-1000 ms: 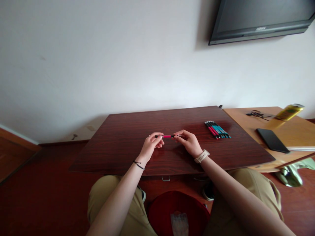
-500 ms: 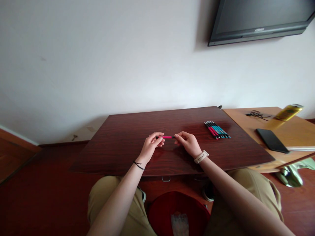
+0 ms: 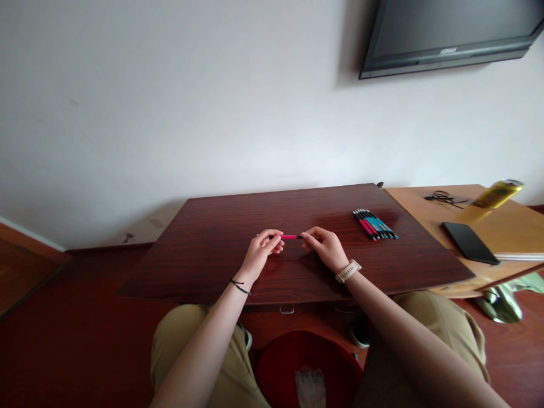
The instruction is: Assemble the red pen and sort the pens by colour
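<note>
- The left hand (image 3: 260,252) pinches the left end of a pink pen (image 3: 289,237) between thumb and fingertips; its grip is closed on the pen's black end.
- The right hand (image 3: 325,247) pinches the other end of the same pen, thumb and forefinger pressed on the dark tip.
- The pen lies level between the two hands, held just above the dark wooden counter (image 3: 221,249), about midway between its left and right edges and nearer the front edge than the back.
- A black cord bracelet (image 3: 240,285) sits on the left wrist; a pale watch (image 3: 348,270) sits on the right wrist.
- A row of pens (image 3: 375,224), pink and teal with black parts, lies side by side near the counter's back right corner, well apart from the hands.
- A lighter wooden table (image 3: 425,207) adjoins the counter's right edge.
- On it lie a black phone (image 3: 470,242), a yellow can (image 3: 500,193) and a small dark tangle of cord (image 3: 444,197).
- A dark television (image 3: 450,31) hangs on the white wall above.
- Tan trousers (image 3: 178,345) cover the person's knees below the counter's front edge.
</note>
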Demonstrator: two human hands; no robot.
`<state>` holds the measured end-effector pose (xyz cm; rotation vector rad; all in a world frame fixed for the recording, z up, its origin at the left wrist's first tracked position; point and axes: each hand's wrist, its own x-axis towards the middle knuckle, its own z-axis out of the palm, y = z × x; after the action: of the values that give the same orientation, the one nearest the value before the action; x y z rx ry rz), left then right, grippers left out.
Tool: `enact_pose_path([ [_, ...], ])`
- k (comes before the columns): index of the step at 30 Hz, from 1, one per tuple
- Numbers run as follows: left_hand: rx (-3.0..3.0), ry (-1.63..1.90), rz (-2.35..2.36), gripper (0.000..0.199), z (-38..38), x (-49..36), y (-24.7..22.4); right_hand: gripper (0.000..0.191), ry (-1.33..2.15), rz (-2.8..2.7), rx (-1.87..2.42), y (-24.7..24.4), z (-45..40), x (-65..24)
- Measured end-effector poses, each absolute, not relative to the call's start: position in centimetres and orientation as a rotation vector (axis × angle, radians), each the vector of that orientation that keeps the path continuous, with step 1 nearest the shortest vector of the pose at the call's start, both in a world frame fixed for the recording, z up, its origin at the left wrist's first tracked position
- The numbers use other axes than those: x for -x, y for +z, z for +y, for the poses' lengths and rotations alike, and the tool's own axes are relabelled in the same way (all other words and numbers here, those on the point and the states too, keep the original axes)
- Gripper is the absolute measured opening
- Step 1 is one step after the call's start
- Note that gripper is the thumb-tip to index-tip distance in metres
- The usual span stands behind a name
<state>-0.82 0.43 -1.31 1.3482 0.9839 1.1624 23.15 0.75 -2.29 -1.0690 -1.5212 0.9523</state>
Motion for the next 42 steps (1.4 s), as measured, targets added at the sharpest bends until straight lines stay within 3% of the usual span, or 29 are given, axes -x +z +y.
enact_pose_path([
  [15, -1.545, 1.211, 1.041, 0.037, 0.9, 1.2, -1.4, 0.051, 0.967, -1.527, 1.083, -1.9, 0.6, -23.1],
  [22, -2.165, 1.219, 1.607, 0.042, 2.5, 4.9, -2.5, 0.048, 0.933, -1.308, 1.095, -2.9, 1.4, -23.6],
  [29, -2.289, 1.063, 1.609, 0.02, 3.9, 6.1, -3.2, 0.048, 0.946, -1.344, 1.103, -3.0, 1.4, -23.6],
  [37, -2.185, 1.055, 1.657, 0.021, 3.3, 5.4, -3.0, 0.048, 0.984, -1.354, 1.073, -3.1, 1.5, -23.5],
  [42, -1.858, 1.18, 1.47, 0.009, 3.4, 4.5, -3.3, 0.046, 0.993, -1.35, 1.053, -3.3, 1.6, -23.5],
])
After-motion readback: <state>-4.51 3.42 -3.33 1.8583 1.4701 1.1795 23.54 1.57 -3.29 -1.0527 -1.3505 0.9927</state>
